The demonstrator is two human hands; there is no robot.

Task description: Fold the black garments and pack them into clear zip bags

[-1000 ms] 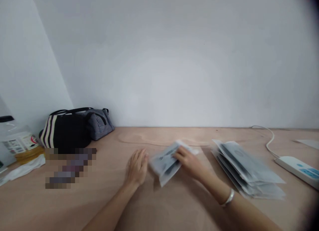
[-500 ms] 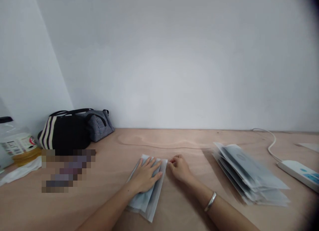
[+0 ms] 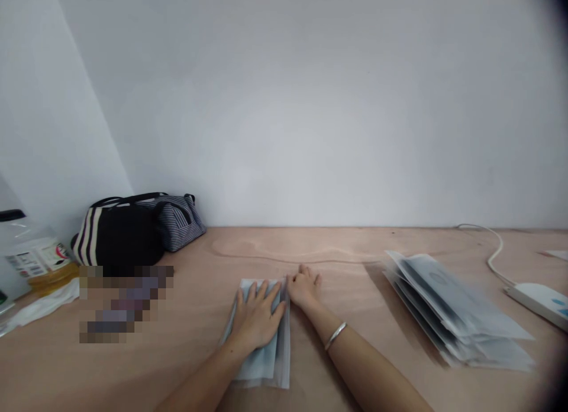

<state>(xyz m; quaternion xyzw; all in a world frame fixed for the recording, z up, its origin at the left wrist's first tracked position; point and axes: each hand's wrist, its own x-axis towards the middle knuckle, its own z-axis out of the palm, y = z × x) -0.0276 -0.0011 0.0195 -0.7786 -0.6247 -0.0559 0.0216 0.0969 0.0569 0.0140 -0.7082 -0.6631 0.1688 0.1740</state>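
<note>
A frosted plastic bag [image 3: 283, 359] with a flat, pale blue-grey item inside lies on the wooden table. Palm down, my left hand [image 3: 257, 320] presses on it with the fingers spread. At the bag's far right corner is my right hand [image 3: 306, 289], its thumb and forefinger closed at the edge and the other fingers loosely curled. The exact pinch point is small and partly hidden. To the right rests a loose stack of similar frosted bags [image 3: 457, 296] with dark flat contents.
A white power strip [image 3: 539, 299] with its cord lies at the far right. On the left are a black bag [image 3: 126, 237], a striped bag [image 3: 184, 225], a bottle of yellow liquid [image 3: 42, 261], white tissue [image 3: 48, 305] and a pixelated patch. A wall [image 3: 310, 134] stands behind.
The bag has turned a little and now lies straighter, shifted slightly left. My right hand has moved left with its corner; my left hand stays flat on top.
</note>
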